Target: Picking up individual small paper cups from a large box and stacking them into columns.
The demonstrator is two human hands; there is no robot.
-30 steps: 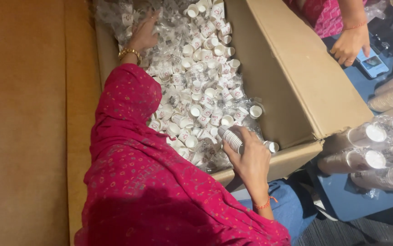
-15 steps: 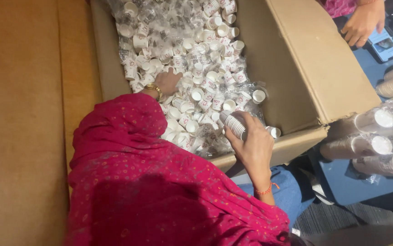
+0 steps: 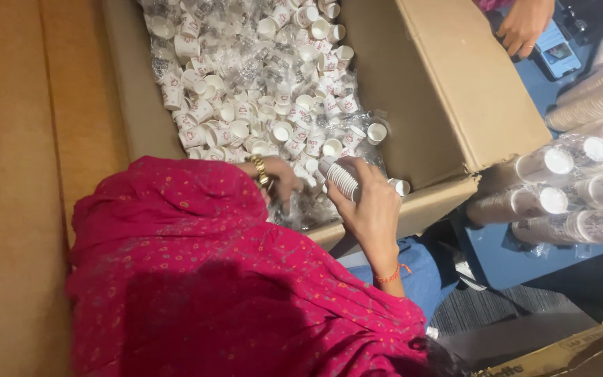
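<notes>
Right hand (image 3: 371, 206) closed as a grip round a short nested stack of paper cups (image 3: 340, 178), long axis tilted up-left over the near wall of the cardboard box (image 3: 455, 105); left hand (image 3: 280, 178), nearer the loose cups (image 3: 259, 91), grip state unclear.

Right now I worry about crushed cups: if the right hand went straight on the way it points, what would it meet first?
Probably the loose paper cups heaped in the cardboard box; the right hand, holding a cup stack, points up-left into them. Depth is unclear.
</notes>
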